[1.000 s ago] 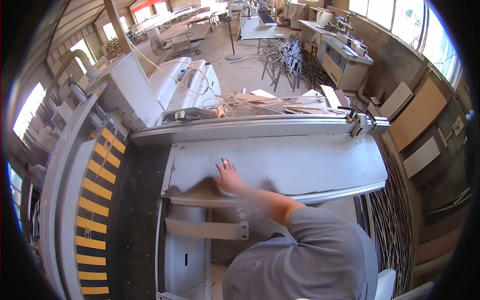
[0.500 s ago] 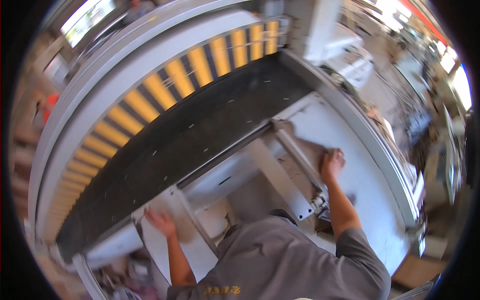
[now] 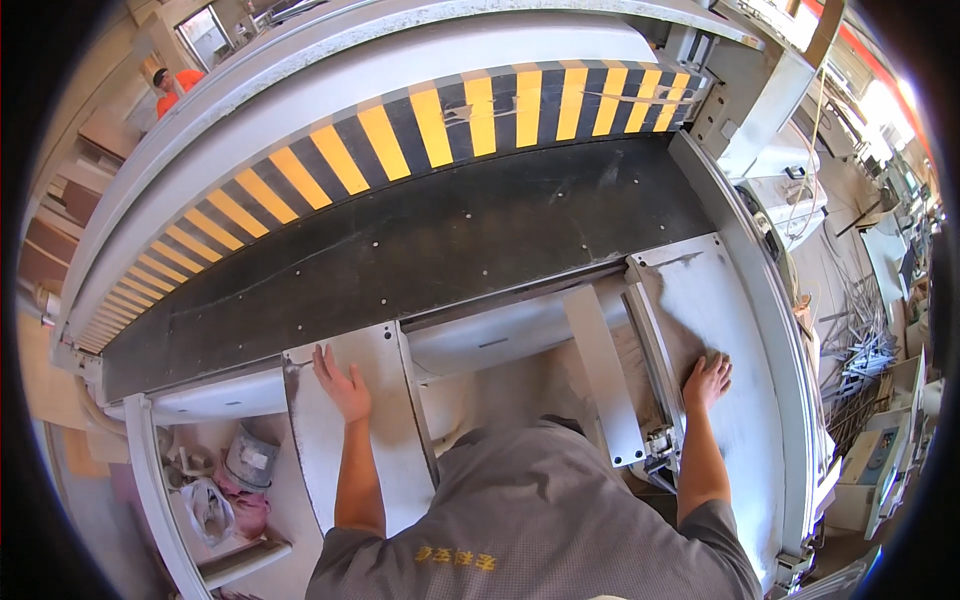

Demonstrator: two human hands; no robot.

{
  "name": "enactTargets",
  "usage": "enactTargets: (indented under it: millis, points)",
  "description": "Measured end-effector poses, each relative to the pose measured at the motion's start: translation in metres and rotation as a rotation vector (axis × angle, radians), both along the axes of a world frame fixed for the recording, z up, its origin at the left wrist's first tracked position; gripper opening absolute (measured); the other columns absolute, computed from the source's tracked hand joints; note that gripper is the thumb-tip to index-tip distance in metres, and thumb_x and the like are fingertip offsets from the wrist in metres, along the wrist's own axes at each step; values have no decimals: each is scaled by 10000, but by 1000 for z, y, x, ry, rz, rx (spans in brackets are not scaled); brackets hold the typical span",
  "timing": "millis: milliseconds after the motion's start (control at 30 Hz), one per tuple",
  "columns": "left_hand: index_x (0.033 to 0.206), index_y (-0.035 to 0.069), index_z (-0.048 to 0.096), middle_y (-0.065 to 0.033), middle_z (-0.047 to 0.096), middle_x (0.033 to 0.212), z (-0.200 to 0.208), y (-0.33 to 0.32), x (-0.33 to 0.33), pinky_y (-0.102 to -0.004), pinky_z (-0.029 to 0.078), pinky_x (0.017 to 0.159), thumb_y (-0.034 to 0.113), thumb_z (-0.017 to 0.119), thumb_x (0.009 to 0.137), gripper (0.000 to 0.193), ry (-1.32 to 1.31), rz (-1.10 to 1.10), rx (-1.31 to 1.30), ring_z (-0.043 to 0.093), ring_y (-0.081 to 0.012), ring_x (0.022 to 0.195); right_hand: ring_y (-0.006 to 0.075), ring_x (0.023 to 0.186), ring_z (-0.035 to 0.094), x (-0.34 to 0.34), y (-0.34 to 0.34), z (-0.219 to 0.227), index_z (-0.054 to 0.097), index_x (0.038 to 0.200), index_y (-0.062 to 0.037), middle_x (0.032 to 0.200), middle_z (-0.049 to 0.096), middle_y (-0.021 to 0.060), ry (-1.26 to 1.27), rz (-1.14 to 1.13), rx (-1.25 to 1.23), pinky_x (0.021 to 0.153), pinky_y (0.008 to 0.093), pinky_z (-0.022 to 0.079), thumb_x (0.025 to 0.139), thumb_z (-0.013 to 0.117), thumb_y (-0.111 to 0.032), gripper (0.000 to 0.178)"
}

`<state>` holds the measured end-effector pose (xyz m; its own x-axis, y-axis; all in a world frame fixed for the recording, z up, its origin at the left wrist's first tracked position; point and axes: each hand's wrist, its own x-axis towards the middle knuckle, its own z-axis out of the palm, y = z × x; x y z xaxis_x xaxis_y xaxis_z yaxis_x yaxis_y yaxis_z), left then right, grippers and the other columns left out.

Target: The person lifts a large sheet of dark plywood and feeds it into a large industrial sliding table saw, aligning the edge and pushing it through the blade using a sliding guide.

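Observation:
My left hand (image 3: 342, 384) lies with its fingers stretched out on or just above a grey metal panel (image 3: 350, 440), close to the panel's far left corner. To the right, my right hand (image 3: 708, 380) rests over a wider metal table plate (image 3: 745, 420), fingers extended and holding nothing. Contact with the metal cannot be made out exactly. Beyond both hands runs a long black bed (image 3: 430, 240) dotted with small light spots. A beam with yellow and black stripes (image 3: 430, 122) spans the far side of that bed.
Between the plates is an open gap with a narrow metal bar (image 3: 605, 375) and a rail (image 3: 655, 345). A bucket (image 3: 252, 458) and bags (image 3: 208, 510) lie low at the left. A person in orange (image 3: 178, 88) is far left. Metal scraps (image 3: 865, 335) lie at the right.
The head view has swung, so the machine sits more level and the bucket shows more clearly. Both hands remain over their same plates, with the left now farther in from its panel's edge.

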<state>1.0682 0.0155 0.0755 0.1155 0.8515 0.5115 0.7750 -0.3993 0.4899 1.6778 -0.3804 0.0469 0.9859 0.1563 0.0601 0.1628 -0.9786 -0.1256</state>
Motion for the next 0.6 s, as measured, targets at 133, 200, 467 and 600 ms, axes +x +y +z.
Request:
enactTargets:
  millis: [133,200,467,600]
  points:
    - [1556,38,379,-235,335,1632,18,14,9,-588,252,1229,97,611,953,649,-14,-21,-20,295,-462,1506,325,1587,225,1,1,1,402,1588,-102,1687,334,136,0,0,-12,1280,517,166,1087,417,-492,635]
    - [1554,40,385,-228,346,1628,26,26,15,-584,248,1234,108,613,961,639,-10,-37,-8,301,-451,1507,321,1589,223,1,3,3,397,1591,-99,1693,324,132,23,-19,-27,1281,515,165,1090,410,-494,639]
    - [1536,44,419,-201,406,1597,38,89,34,-574,234,1258,193,598,1014,572,88,-104,86,343,-415,1500,326,1579,246,-2,5,2,382,1581,-64,1664,362,168,-25,6,-16,1285,512,182,1090,451,-430,616]
    - [1539,47,418,-204,404,1597,49,110,44,-574,243,1254,235,583,1028,569,103,-135,99,350,-410,1498,301,1580,251,3,-1,-6,404,1594,-116,1683,350,113,-46,-10,-76,1272,498,195,1090,424,-486,626]
